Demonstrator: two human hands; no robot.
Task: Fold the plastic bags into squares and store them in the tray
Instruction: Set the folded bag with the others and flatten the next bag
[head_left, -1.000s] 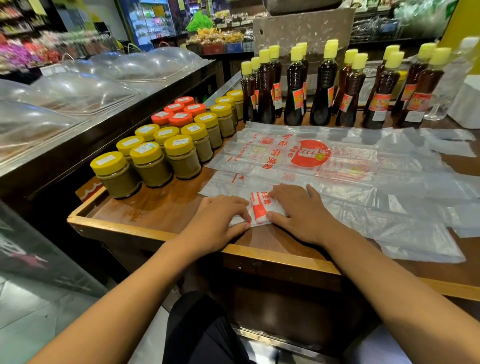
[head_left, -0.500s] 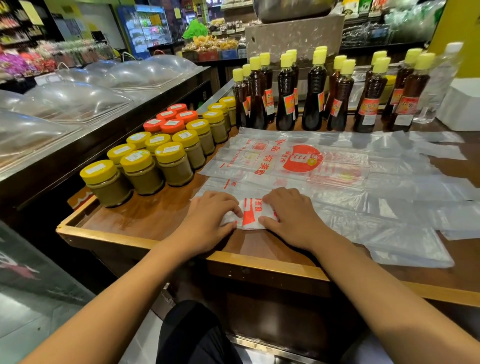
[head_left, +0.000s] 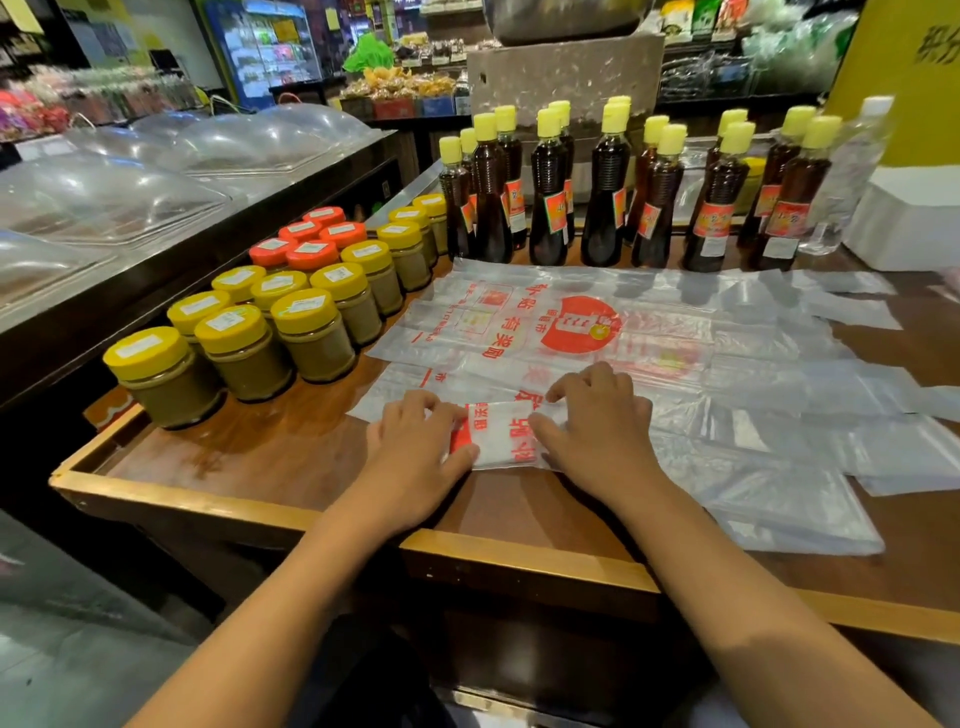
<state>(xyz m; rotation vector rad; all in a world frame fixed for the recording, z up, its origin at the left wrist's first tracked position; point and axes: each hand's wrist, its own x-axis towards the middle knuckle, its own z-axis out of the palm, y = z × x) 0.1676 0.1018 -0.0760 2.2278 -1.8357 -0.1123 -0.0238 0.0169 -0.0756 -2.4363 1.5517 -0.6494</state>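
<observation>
Pressing down on a small folded white plastic bag with red print (head_left: 501, 435), both hands work at the near middle of the brown wooden counter with a raised light-wood rim (head_left: 249, 457). Left hand (head_left: 415, 457): fingers curled at the packet's left edge, thumb along its near edge, pinching it. Right hand (head_left: 597, 431): lies over the packet's right edge, fingertips bent onto the far corner, thumb at the near side; it grips that edge and pins it.

Landmark: the folded packet.
- Just beyond it and to its right, touching it: a spread of flat translucent plastic bags with red lettering and a round red logo (head_left: 571, 332), overlapping one another, unfolded.
- Left of and beyond it, near: squat jars with yellow and orange lids (head_left: 311, 312).
- Well beyond it: a row of dark sauce bottles with yellow caps (head_left: 608, 197).

Progress, as judged: one bag is near a compact, roughly square shape; a last crease or flattening seems to be in hand. No finished squares lie stacked anywhere in view. Whether the rimmed counter is itself the tray, I cannot tell; no separate tray shows. Many bags are left to fold, so the task looks to be at an early stage.
</observation>
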